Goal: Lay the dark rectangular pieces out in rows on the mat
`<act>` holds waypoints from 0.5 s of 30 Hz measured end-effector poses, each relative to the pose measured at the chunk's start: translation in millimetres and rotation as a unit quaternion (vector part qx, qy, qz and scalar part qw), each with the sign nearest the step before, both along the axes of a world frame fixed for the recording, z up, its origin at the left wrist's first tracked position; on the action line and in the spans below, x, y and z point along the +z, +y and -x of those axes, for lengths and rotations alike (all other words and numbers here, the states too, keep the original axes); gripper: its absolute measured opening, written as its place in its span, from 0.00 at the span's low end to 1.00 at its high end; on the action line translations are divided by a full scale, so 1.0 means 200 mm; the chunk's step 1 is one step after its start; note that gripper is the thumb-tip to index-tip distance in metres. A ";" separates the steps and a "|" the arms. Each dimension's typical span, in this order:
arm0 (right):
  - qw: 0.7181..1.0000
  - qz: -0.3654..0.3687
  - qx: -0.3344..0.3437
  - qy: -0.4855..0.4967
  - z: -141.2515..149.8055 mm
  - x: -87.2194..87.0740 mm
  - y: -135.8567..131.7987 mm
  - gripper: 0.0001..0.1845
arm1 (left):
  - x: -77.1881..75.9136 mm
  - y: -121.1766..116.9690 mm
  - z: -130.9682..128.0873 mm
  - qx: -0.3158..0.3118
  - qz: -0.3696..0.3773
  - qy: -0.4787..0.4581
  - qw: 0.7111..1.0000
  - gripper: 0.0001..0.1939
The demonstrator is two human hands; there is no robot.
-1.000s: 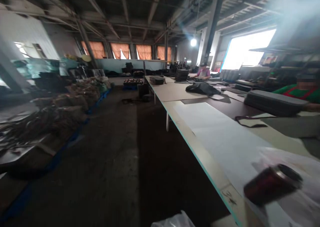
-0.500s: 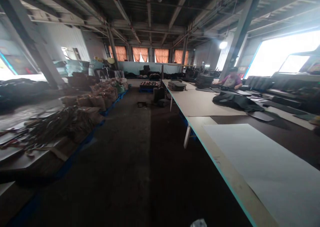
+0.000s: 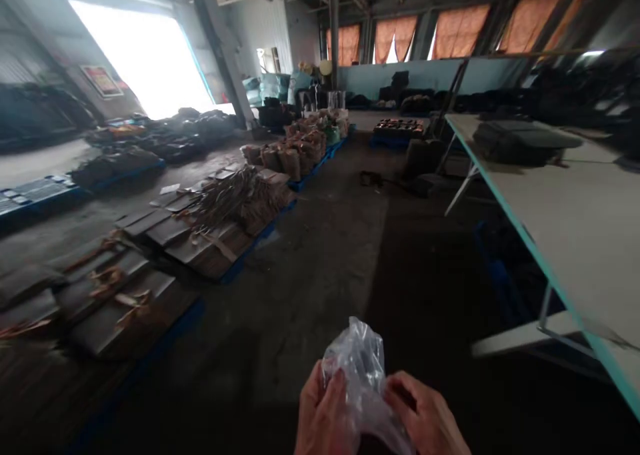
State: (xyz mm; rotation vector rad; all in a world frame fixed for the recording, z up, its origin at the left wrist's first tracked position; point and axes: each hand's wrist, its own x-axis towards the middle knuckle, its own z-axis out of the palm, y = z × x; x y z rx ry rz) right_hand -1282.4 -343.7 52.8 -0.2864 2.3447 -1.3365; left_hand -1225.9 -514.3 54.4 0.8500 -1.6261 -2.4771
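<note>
A crumpled clear plastic bag (image 3: 359, 365) is held up at the bottom middle of the head view. My left hand (image 3: 324, 411) grips its left side, thumb and fingers closed on the film. On the other side my right hand (image 3: 423, 411) has its fingers curled in and pinches the bag's right edge. Whatever the bag may contain is not visible through the wrinkled plastic.
A long table (image 3: 565, 208) with a teal edge runs along the right, with a dark bag (image 3: 520, 138) on it. To the left, stacked flat pieces (image 3: 215, 235) and brown sacks (image 3: 300, 151) lie on blue pallets. A dark floor aisle (image 3: 320, 261) stretches between.
The view has swung left and moved forward along the table. Both my hands and the plastic bag have come up into sight; earlier only a bit of it showed at the bottom.
</note>
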 end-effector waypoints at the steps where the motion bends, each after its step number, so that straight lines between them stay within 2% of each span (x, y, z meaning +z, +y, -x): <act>1: 0.999 0.004 0.032 -0.010 0.16 -0.01 -0.10 0.19 | -0.02 -0.08 0.13 0.023 0.005 -0.003 1.000 0.19; 3: 0.999 0.013 0.041 -0.014 0.48 -0.01 -0.26 0.19 | -0.05 -0.25 0.40 0.060 0.024 -0.015 0.998 0.19; 5: 1.000 0.026 -0.009 -0.012 0.76 0.00 -0.36 0.21 | -0.04 -0.43 0.67 0.074 0.055 -0.028 0.995 0.19; 7: 0.998 0.024 -0.058 -0.016 1.03 0.02 -0.39 0.23 | 0.00 -0.58 0.96 0.061 0.091 -0.038 0.993 0.19; 9: 0.994 0.002 -0.112 -0.018 1.27 0.04 -0.35 0.24 | 0.05 -0.71 1.25 0.031 0.116 -0.041 0.992 0.18; 11: 0.985 -0.035 -0.171 -0.019 1.50 0.04 -0.25 0.24 | 0.07 -0.80 1.55 -0.001 0.132 -0.038 0.991 0.18; 13: 0.975 -0.075 -0.208 -0.010 1.70 0.01 -0.13 0.20 | 0.07 -0.88 1.82 -0.042 0.140 -0.036 0.989 0.18; 15: 0.965 -0.104 -0.234 0.058 1.91 -0.04 -0.04 0.13 | 0.03 -0.94 2.06 -0.088 0.141 -0.047 0.985 0.18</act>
